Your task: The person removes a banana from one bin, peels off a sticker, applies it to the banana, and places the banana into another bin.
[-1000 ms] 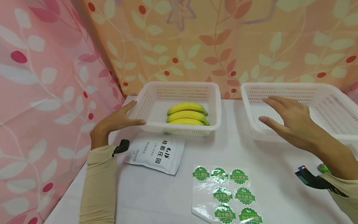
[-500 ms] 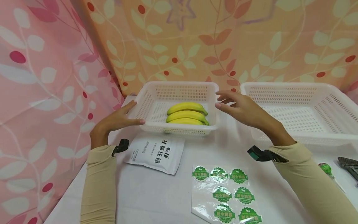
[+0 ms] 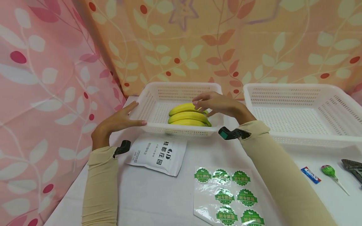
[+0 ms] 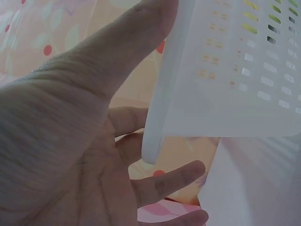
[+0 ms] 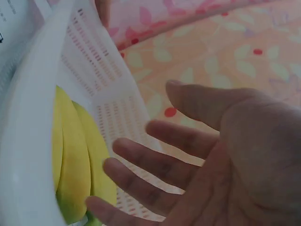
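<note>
In the head view, a white plastic basket (image 3: 181,128) holds several yellow bananas (image 3: 188,117) on its right side. My left hand (image 3: 116,121) rests at its front left corner, thumb straight along the front rim. In the left wrist view the thumb lies over the rim and the other fingers (image 4: 164,186) spread loosely beyond it. My right hand (image 3: 216,103) reaches over the basket's right rim, its fingertips overlapping the top banana in the head view. The right wrist view has those fingers (image 5: 160,165) spread and relaxed, nothing held, with bananas (image 5: 75,160) just beyond.
A second white basket (image 3: 308,138) stands on the right. A white coffee pouch (image 3: 158,153) lies before the first basket, and a sheet of green round stickers (image 3: 209,194) nearer. At right lie a small blue packet (image 3: 310,175), a lollipop (image 3: 328,170) and a black object (image 3: 353,166).
My right hand has moved left from above the second basket to over the bananas, uncovering the small packet and lollipop. My left hand has stayed at the basket corner.
</note>
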The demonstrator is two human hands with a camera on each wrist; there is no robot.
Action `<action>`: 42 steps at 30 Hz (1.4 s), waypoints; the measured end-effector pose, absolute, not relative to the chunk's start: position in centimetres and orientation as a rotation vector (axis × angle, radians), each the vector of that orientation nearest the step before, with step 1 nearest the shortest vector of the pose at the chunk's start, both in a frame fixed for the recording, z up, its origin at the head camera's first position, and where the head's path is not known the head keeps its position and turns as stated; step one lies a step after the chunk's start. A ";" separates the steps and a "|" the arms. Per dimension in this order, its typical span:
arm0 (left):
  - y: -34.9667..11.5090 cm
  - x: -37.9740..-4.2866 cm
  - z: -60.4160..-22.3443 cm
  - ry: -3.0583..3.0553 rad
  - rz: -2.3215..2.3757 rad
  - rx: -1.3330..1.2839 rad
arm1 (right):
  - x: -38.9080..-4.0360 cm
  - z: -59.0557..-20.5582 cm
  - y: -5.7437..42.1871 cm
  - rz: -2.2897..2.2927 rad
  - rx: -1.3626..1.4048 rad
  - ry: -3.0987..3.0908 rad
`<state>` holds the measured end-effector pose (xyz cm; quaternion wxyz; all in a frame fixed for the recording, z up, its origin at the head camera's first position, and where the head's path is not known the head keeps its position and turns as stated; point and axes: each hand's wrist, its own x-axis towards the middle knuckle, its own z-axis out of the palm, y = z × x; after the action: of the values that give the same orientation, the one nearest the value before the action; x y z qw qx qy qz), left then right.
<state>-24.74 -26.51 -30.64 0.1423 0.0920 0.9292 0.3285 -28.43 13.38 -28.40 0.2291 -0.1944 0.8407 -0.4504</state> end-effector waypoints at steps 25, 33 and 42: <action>-26.4 -24.7 -30.7 2.692 0.937 0.226 | -30.0 -30.1 9.9 -0.885 -0.301 2.206; -26.4 -24.7 -30.7 2.698 0.921 0.217 | -30.0 -30.4 9.7 -0.856 -0.294 2.246; -26.4 -24.7 -30.6 2.695 0.930 0.223 | -29.8 -29.9 10.3 -0.903 -0.408 2.335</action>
<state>-24.66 -26.40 -30.59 0.1407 0.0772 0.9331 0.3219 -29.82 10.34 -29.86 0.2979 -0.1534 0.8788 -0.3396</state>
